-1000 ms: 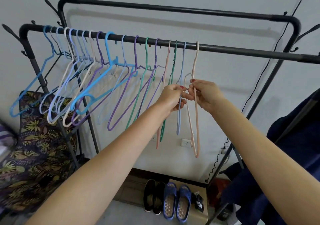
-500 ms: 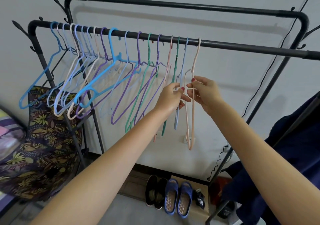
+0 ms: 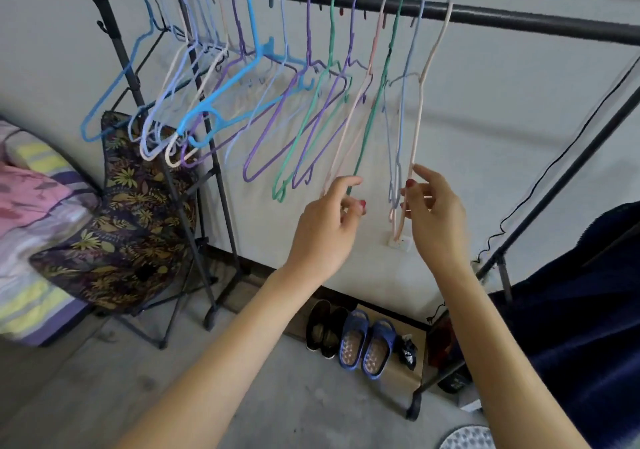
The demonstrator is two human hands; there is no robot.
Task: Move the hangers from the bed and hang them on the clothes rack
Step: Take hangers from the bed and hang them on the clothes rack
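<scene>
Black clothes rack [image 3: 519, 19] is seen spanning the frame, its near bar strung with coloured hangers [image 3: 256, 67]. Bed [image 3: 31, 240] is noted at far left. Rightmost pale pink hanger [image 3: 420, 102] is hung just above the right hand [image 3: 434, 213], whose loosely spread fingers lie against its lower end. Left hand [image 3: 325, 227] is held relaxed and empty, just beside the green hanger [image 3: 375, 102].
</scene>
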